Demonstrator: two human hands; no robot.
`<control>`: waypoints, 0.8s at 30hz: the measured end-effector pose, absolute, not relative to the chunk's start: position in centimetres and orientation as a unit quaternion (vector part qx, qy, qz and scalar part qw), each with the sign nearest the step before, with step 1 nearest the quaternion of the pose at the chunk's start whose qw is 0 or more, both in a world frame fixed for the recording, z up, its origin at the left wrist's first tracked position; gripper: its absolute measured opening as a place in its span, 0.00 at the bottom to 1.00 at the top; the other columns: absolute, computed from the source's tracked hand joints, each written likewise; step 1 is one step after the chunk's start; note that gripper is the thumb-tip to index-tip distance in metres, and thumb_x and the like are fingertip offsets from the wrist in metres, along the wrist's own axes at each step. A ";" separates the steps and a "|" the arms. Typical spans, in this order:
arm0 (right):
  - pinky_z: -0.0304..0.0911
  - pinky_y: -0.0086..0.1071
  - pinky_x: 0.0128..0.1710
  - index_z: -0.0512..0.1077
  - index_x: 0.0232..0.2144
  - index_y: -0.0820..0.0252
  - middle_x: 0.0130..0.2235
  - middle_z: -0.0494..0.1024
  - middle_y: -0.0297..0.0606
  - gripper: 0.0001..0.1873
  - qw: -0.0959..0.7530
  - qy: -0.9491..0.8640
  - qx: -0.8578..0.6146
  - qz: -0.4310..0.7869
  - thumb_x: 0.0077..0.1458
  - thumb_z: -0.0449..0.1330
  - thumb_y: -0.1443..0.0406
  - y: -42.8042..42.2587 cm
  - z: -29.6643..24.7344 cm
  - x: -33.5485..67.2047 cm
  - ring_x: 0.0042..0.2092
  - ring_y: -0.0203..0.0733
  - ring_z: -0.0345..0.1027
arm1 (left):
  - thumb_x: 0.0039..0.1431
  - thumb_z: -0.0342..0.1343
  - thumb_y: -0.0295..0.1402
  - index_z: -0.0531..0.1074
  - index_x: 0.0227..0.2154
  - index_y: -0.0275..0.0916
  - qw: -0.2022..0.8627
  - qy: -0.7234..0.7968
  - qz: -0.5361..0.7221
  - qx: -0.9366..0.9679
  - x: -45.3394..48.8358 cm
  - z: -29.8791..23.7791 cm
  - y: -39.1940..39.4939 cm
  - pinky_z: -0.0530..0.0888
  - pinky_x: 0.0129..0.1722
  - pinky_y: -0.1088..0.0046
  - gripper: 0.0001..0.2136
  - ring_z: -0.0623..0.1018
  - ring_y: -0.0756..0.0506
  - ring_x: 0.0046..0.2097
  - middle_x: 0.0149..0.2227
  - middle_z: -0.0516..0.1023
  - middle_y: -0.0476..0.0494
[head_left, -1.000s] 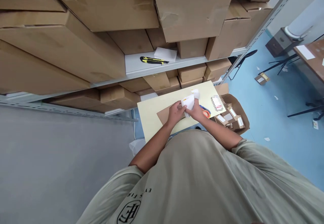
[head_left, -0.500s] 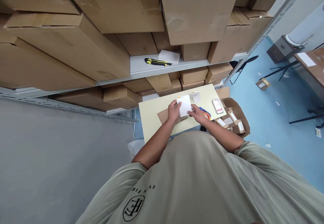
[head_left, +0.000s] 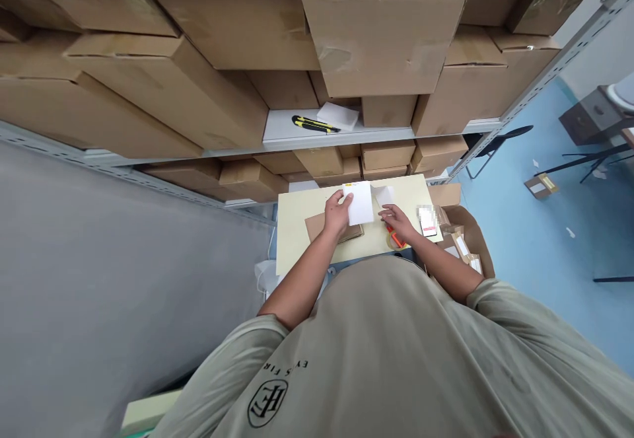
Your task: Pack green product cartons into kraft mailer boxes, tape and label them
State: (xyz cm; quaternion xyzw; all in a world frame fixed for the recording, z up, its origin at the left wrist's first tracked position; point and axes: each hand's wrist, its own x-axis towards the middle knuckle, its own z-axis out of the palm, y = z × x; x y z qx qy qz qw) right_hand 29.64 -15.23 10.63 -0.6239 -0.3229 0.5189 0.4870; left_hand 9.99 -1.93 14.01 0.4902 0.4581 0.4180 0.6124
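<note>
At the far left you have the grey floor (head_left: 123, 279), then the pale yellow board (head_left: 297, 240) on which you are working, set against the shelving. Up on the shelf, well above your hands, sits a yellow-and-black utility knife (head_left: 313, 124). On the board, a brown cardboard sheet (head_left: 317, 228) lies under your left hand (head_left: 337, 213).

That hand now has the white sheet (head_left: 358, 203) alone, in a narrow pinch at its lower left edge, holding it up over the middle of the board. The big change is on your other side: your right hand (head_left: 399, 224) has come away from the white sheet and moved lower and to the right. Its fingers are loosely spread and look empty, just over an orange handle (head_left: 395, 236), though you can't tell whether they touch it. A small white paper scrap (head_left: 384, 195) lies between your hands.

Further right are a blurred packet (head_left: 426, 220) at the board's edge, an open cardboard box (head_left: 475, 240) with small packets, and the blue floor (head_left: 559, 240).
</note>
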 end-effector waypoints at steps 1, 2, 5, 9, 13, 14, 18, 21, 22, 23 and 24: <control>0.80 0.48 0.57 0.75 0.57 0.48 0.54 0.84 0.39 0.28 0.494 -0.327 -0.587 0.552 0.58 0.70 0.46 -14.8 11.4 29.4 0.54 0.48 0.79 | 0.52 0.73 0.58 0.80 0.44 0.39 0.621 0.453 0.417 0.485 10.5 14.0 -2.0 0.81 0.44 0.64 0.28 0.84 0.40 0.43 0.45 0.86 0.39; 0.82 0.48 0.54 0.75 0.58 0.47 0.55 0.84 0.39 0.29 0.498 -0.326 -0.552 0.584 0.59 0.70 0.45 -14.4 12.2 29.1 0.55 0.50 0.79 | 0.52 0.73 0.58 0.81 0.43 0.39 0.630 0.447 0.414 0.482 11.0 13.9 -2.1 0.81 0.44 0.63 0.28 0.84 0.40 0.43 0.45 0.86 0.39; 0.87 0.48 0.43 0.74 0.61 0.44 0.54 0.84 0.39 0.31 0.511 -0.296 -0.474 0.653 0.60 0.70 0.44 -13.5 14.1 28.2 0.55 0.53 0.78 | 0.57 0.72 0.57 0.82 0.45 0.37 0.622 0.437 0.391 0.520 12.3 14.3 -2.4 0.83 0.46 0.59 0.27 0.84 0.38 0.44 0.46 0.87 0.36; 0.87 0.44 0.34 0.72 0.65 0.40 0.54 0.85 0.37 0.32 0.537 -0.249 -0.455 0.665 0.61 0.71 0.50 -13.0 15.4 28.0 0.50 0.52 0.80 | 0.64 0.72 0.48 0.75 0.68 0.39 0.450 0.437 0.373 0.683 12.3 16.4 -2.8 0.82 0.59 0.50 0.34 0.83 0.32 0.58 0.67 0.78 0.28; 0.85 0.43 0.34 0.71 0.68 0.38 0.54 0.85 0.36 0.31 0.552 -0.242 -0.458 0.654 0.66 0.67 0.46 -12.8 16.0 29.0 0.47 0.50 0.81 | 0.60 0.77 0.49 0.74 0.72 0.43 0.272 0.319 0.281 0.863 11.1 18.7 -3.4 0.64 0.78 0.37 0.40 0.65 0.23 0.79 0.79 0.66 0.31; 0.85 0.44 0.34 0.71 0.68 0.39 0.53 0.85 0.36 0.31 0.549 -0.245 -0.457 0.656 0.67 0.65 0.43 -12.8 16.1 29.2 0.46 0.50 0.81 | 0.60 0.78 0.49 0.77 0.70 0.44 0.257 0.286 0.252 0.888 10.9 18.9 -3.5 0.62 0.80 0.36 0.38 0.63 0.23 0.80 0.78 0.68 0.33; 0.84 0.46 0.35 0.73 0.67 0.43 0.49 0.86 0.40 0.37 0.519 -0.253 -0.448 0.682 0.70 0.53 0.33 -12.5 17.0 29.5 0.44 0.52 0.81 | 0.63 0.76 0.46 0.83 0.62 0.43 0.256 0.234 0.201 0.916 10.4 18.9 -3.5 0.66 0.80 0.40 0.27 0.67 0.26 0.79 0.73 0.76 0.34; 0.84 0.45 0.38 0.73 0.67 0.43 0.48 0.86 0.39 0.38 0.521 -0.237 -0.439 0.693 0.72 0.49 0.31 -12.5 17.7 29.4 0.42 0.50 0.81 | 0.65 0.75 0.44 0.86 0.58 0.41 0.268 0.223 0.198 0.916 10.3 18.6 -3.2 0.68 0.79 0.42 0.22 0.71 0.27 0.77 0.70 0.79 0.35; 0.84 0.45 0.38 0.73 0.67 0.43 0.48 0.86 0.39 0.38 0.525 -0.230 -0.436 0.694 0.72 0.49 0.31 -12.5 17.9 29.4 0.41 0.50 0.81 | 0.65 0.75 0.44 0.86 0.56 0.41 0.270 0.219 0.199 0.916 10.3 18.5 -3.0 0.69 0.79 0.43 0.20 0.72 0.28 0.76 0.69 0.80 0.35; 0.85 0.45 0.39 0.73 0.67 0.42 0.48 0.86 0.38 0.37 0.529 -0.224 -0.434 0.695 0.72 0.48 0.32 -12.5 18.1 29.3 0.41 0.49 0.80 | 0.66 0.74 0.44 0.87 0.55 0.41 0.271 0.214 0.203 0.916 10.3 18.4 -2.9 0.71 0.78 0.43 0.19 0.74 0.29 0.75 0.68 0.81 0.35; 0.85 0.45 0.39 0.73 0.67 0.42 0.49 0.86 0.38 0.37 0.533 -0.218 -0.430 0.696 0.73 0.48 0.32 -12.5 18.3 29.3 0.41 0.48 0.80 | 0.67 0.74 0.44 0.87 0.54 0.41 0.269 0.210 0.210 0.916 10.2 18.4 -2.7 0.73 0.77 0.44 0.18 0.76 0.30 0.74 0.66 0.83 0.35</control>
